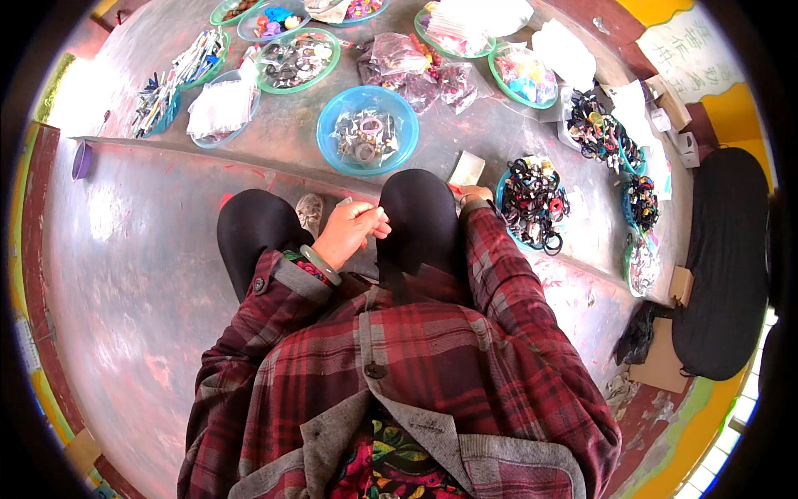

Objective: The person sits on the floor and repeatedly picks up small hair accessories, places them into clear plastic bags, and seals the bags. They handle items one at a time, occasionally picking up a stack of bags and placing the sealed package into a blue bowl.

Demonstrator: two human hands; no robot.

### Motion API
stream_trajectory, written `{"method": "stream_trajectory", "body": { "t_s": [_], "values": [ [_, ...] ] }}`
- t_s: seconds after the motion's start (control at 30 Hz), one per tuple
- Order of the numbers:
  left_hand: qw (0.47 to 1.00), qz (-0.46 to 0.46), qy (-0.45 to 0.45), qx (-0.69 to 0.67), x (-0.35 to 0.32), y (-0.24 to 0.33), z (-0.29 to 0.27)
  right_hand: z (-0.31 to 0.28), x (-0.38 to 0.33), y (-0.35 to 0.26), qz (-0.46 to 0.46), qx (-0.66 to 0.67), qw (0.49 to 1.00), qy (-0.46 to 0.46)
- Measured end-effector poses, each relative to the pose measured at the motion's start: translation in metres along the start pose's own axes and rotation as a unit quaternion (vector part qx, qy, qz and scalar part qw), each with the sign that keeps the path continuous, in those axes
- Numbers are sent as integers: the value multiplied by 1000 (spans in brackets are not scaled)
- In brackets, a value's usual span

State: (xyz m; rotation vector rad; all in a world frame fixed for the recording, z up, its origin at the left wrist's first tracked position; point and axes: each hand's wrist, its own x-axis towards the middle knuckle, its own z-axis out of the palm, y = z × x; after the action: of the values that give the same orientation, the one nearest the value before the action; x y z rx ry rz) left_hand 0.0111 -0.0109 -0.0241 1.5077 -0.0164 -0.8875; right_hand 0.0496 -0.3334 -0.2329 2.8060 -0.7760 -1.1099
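Note:
My left hand (345, 234) is raised beside my left side of the lap, just left of the right knee, with thumb and fingers pinched together. Whatever the pinch holds, if anything, is too small to make out. A green bangle (321, 264) circles that wrist. Past the right knee, my right hand (475, 194) reaches down close to a small white box (467, 169). Its fingers are mostly hidden, so I cannot tell whether it grips the box. Right of this hand stands a blue basket (517, 241) heaped with black hair ties (536, 200).
Ahead, a blue basin (326, 133) holds small bagged pieces. Green baskets (334, 68) and plastic bags (399, 71) lie beyond it. Bundled pens (198, 58) and white sheets (220, 110) sit left. A step edge (249, 162) crosses the floor. Black bundled items (594, 125) fill containers at right.

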Motion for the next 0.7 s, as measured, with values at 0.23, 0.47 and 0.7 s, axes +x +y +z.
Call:
{"method": "stream_trajectory", "body": {
  "t_s": [0.23, 0.47, 0.7],
  "values": [
    [1000, 8, -1, 6, -2, 0, 0, 0, -8, 12, 125, 327, 926, 144],
    [998, 48, 28, 0, -7, 2, -7, -89, -112, -11, -113, 888, 417, 158],
    [926, 160, -38, -340, -14, 18, 0, -94, -241, -61, -318, 834, 451, 6]
  ]
}}
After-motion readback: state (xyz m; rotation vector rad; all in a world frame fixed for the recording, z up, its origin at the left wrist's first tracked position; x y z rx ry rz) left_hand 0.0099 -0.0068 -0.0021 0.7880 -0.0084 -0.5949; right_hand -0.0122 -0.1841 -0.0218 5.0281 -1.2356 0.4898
